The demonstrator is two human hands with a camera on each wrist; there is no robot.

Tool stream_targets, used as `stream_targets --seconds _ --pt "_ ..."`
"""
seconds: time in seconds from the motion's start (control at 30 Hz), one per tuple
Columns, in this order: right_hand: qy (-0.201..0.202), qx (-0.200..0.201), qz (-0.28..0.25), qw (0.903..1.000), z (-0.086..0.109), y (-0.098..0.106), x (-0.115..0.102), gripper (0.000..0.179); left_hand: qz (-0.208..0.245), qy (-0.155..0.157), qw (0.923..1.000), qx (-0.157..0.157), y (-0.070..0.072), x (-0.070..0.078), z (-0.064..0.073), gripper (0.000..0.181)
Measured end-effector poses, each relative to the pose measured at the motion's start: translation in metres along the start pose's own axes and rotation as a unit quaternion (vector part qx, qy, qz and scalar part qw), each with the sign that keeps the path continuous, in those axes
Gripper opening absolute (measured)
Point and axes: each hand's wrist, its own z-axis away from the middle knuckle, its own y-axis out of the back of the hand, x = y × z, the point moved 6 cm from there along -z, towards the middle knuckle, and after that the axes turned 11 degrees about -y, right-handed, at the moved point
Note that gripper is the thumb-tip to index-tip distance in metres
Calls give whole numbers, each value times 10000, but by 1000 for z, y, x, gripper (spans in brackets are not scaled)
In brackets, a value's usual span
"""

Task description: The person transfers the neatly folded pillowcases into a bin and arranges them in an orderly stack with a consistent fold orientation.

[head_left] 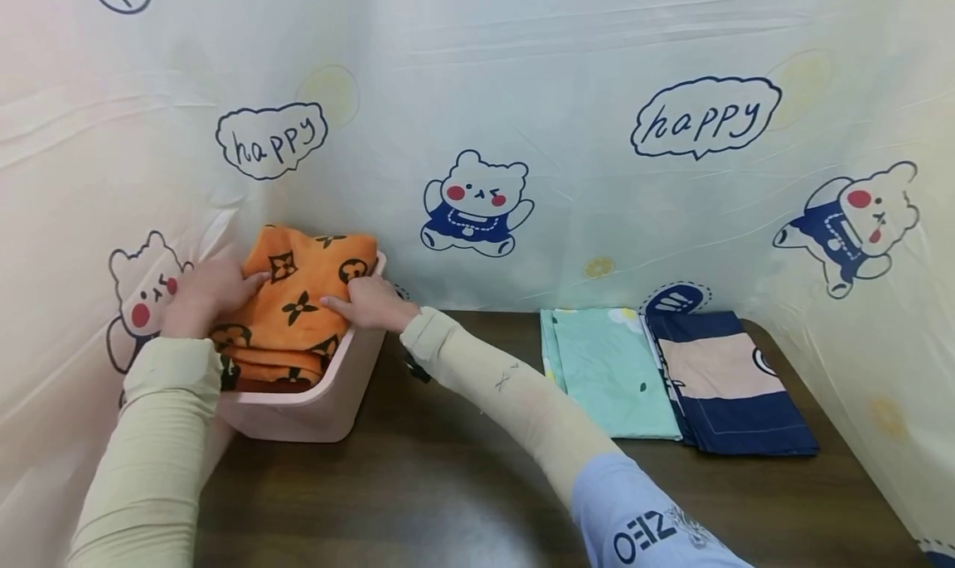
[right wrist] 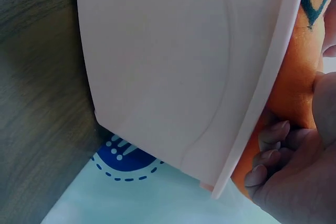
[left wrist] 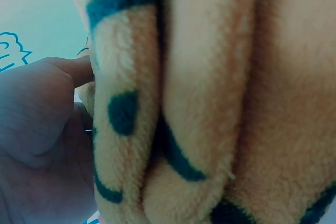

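Note:
A folded orange fleece blanket (head_left: 302, 290) with dark flower and ring prints sits in a pink plastic bin (head_left: 339, 402), its top bulging above the rim. My left hand (head_left: 209, 290) grips the blanket's left side, thumb lying over the cloth; its other fingers are largely hidden. In the left wrist view, thick blanket folds (left wrist: 199, 77) fill most of the picture beside that hand (left wrist: 42, 114). My right hand (head_left: 373, 303) holds the blanket's right side at the bin's rim. The right wrist view shows this hand (right wrist: 299, 166) with its fingers curled into the cloth, just inside the rim.
Toward the right of the brown wooden table (head_left: 448, 468) lie a folded mint-green cloth (head_left: 615, 377) and a folded navy and pink cloth (head_left: 727, 385), side by side. A printed curtain (head_left: 582, 203) surrounds the table at the back and sides, close against the bin.

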Motion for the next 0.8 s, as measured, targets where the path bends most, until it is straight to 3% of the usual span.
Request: stream_targets --seconds 0.3,0.57,0.7,0.8 --pt "187 131 689 9974 2 -5 -6 62 -48 178 9988 -452 -6 -1 8 54" --pt "61 299 1090 9936 1 -5 -8 63 140 283 9987 -405 -9 -3 9 51" --pt "-6 422 938 9947 2 -3 -4 60 344 278 9985 -313 -12 -5 8 59" --pt "-210 443 477 9977 2 1 1 55 349 129 9990 -259 -10 -4 5 64"
